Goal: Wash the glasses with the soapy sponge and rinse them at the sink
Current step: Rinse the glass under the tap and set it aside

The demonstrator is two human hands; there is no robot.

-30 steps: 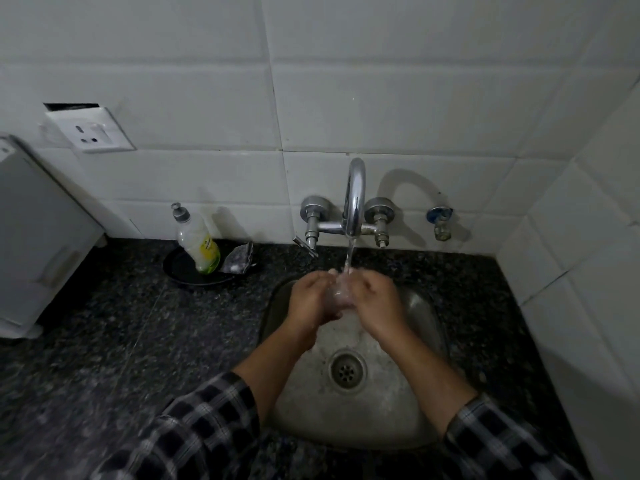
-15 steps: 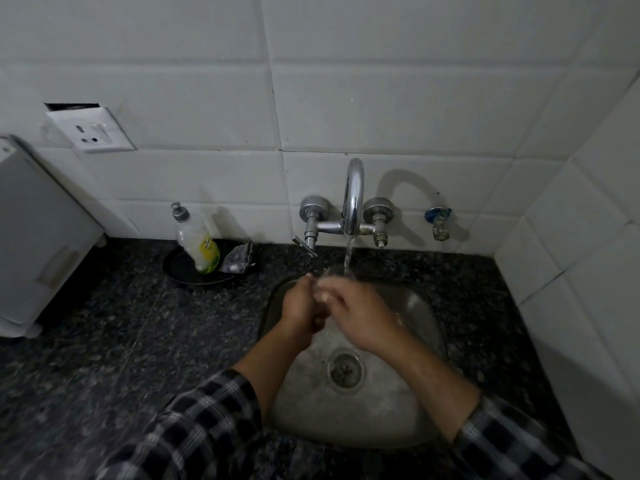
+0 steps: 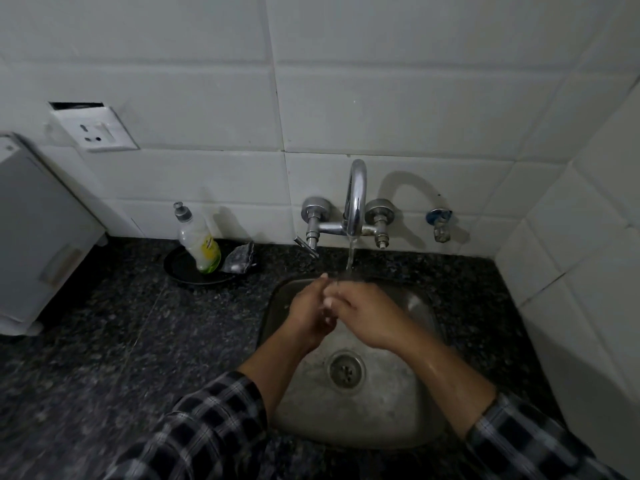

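Over the steel sink (image 3: 420,422), my left hand (image 3: 306,318) and my right hand (image 3: 369,315) are pressed together under the running stream from the chrome faucet (image 3: 356,199). Between their fingers is a small clear glass (image 3: 348,278). Only a faint part of its rim shows where the water lands, and the rest is hidden by both hands. My right fingers curl across toward my left palm. The grey soapy sponge (image 3: 239,259) lies on a black dish (image 3: 178,270) left of the faucet, away from both hands.
A dish soap bottle (image 3: 200,242) stands on the black dish beside the sponge. Dark granite counter (image 3: 104,341) surrounds the sink. A white appliance (image 3: 38,230) sits at the far left, with a wall socket (image 3: 93,129) above it. A small valve (image 3: 439,225) sticks out right of the faucet.
My right hand has slid left and over my left hand, and both have shifted slightly lower in the sink. The water keeps running.
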